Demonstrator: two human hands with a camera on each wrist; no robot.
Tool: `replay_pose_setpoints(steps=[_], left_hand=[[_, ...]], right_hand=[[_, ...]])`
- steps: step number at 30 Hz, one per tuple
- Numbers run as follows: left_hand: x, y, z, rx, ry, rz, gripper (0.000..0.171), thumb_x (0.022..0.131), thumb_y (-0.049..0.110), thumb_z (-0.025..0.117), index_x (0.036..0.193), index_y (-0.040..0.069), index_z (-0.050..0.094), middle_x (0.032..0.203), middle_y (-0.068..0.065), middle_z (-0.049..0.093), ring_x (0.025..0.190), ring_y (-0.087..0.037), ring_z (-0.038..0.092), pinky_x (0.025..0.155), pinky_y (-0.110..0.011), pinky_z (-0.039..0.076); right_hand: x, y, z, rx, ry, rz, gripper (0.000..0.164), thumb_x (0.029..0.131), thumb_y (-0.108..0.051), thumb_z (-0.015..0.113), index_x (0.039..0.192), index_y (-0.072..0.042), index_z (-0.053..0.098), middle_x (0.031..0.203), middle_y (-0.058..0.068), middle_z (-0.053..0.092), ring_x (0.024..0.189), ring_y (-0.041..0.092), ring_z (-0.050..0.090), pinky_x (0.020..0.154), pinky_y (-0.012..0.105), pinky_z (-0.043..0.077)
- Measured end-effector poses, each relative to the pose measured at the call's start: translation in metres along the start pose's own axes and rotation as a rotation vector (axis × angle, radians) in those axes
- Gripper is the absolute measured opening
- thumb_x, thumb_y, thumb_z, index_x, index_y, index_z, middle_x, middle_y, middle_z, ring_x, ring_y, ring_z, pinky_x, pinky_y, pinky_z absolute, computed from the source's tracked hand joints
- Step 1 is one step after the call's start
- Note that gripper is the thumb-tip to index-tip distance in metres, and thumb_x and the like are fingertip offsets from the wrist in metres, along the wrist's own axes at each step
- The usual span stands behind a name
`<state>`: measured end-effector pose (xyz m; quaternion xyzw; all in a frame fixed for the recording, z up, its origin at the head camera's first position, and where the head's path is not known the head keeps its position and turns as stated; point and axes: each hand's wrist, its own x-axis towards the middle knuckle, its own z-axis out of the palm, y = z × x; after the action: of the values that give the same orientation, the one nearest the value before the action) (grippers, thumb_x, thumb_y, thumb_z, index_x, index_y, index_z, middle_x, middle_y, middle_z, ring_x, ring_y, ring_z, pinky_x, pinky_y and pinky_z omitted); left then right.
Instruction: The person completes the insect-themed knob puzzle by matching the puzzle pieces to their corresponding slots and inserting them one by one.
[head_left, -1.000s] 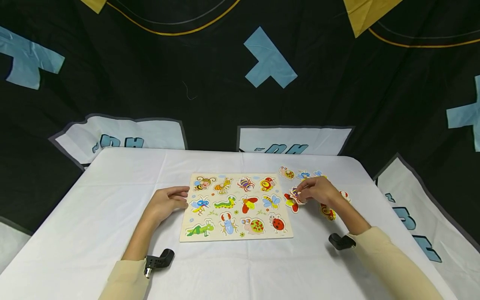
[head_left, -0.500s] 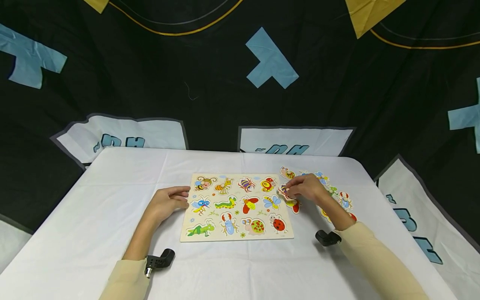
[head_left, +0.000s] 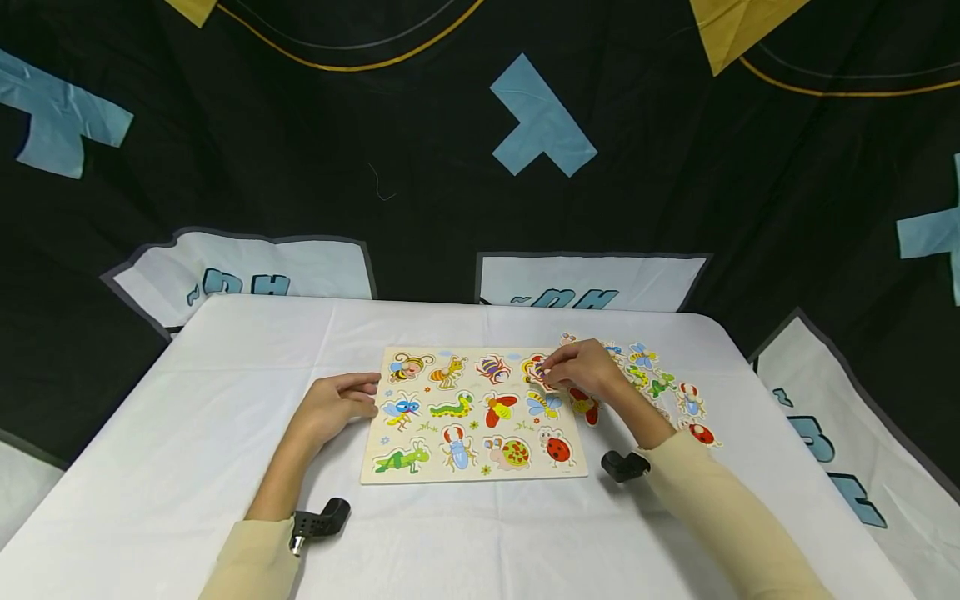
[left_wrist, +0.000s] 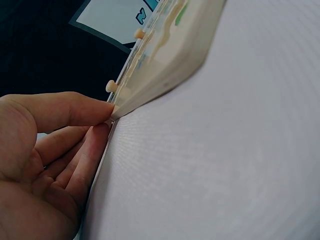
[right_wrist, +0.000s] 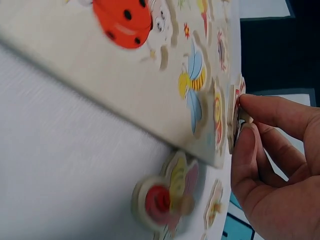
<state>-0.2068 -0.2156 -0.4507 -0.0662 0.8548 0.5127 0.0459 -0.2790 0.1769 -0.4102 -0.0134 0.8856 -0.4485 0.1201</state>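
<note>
A wooden insect puzzle board (head_left: 474,417) lies flat on the table, its top showing rows of coloured insects. My left hand (head_left: 328,407) is at its left edge; in the left wrist view the thumb and a finger (left_wrist: 75,111) pinch that edge. My right hand (head_left: 588,369) holds a spider puzzle piece (head_left: 537,375) over the board's upper right corner. In the right wrist view, thumb and finger pinch the knob of this piece (right_wrist: 234,117), which stands tilted on edge to that camera. Fingers partly hide it in the head view.
Several loose insect pieces lie right of the board, among them a red beetle piece (head_left: 583,406), a ladybird piece (head_left: 702,433) and a blue beetle piece (head_left: 690,400). White cloth (head_left: 480,542) covers the table. A black printed curtain (head_left: 420,167) hangs behind.
My right hand has moved left with the spider piece, from above the loose pieces to the board's upper right corner. The left hand stays at the board's edge.
</note>
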Motion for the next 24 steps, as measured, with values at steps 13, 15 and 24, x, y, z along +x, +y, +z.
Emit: replay_pose_setpoints(steps=[13, 15, 24], left_hand=[[0.001, 0.000, 0.000, 0.006, -0.004, 0.007, 0.057, 0.083, 0.008, 0.075, 0.139, 0.008, 0.062, 0.124, -0.014, 0.068, 0.103, -0.020, 0.068, 0.102, -0.044, 0.043], [0.001, 0.000, 0.000, 0.007, -0.003, 0.008, 0.057, 0.083, 0.008, 0.075, 0.138, 0.008, 0.062, 0.123, -0.014, 0.069, 0.103, -0.020, 0.068, 0.102, -0.044, 0.043], [-0.001, 0.002, -0.001, 0.007, 0.003, 0.011, 0.057, 0.082, 0.007, 0.075, 0.138, 0.007, 0.062, 0.122, -0.014, 0.069, 0.103, -0.020, 0.068, 0.100, -0.043, 0.043]], right_hand=[[0.013, -0.021, 0.025, -0.055, 0.012, -0.037, 0.016, 0.080, -0.016, 0.082, 0.094, -0.009, 0.080, 0.085, 0.003, 0.075, 0.074, 0.017, 0.062, 0.072, 0.033, 0.052], [0.015, -0.025, 0.029, -0.057, 0.009, -0.051, 0.016, 0.080, -0.016, 0.082, 0.094, -0.009, 0.079, 0.084, 0.002, 0.075, 0.074, 0.016, 0.061, 0.071, 0.031, 0.051], [0.025, -0.041, 0.044, -0.062, -0.005, -0.096, 0.012, 0.077, -0.011, 0.081, 0.089, -0.006, 0.079, 0.070, 0.000, 0.070, 0.064, 0.014, 0.055, 0.058, 0.025, 0.044]])
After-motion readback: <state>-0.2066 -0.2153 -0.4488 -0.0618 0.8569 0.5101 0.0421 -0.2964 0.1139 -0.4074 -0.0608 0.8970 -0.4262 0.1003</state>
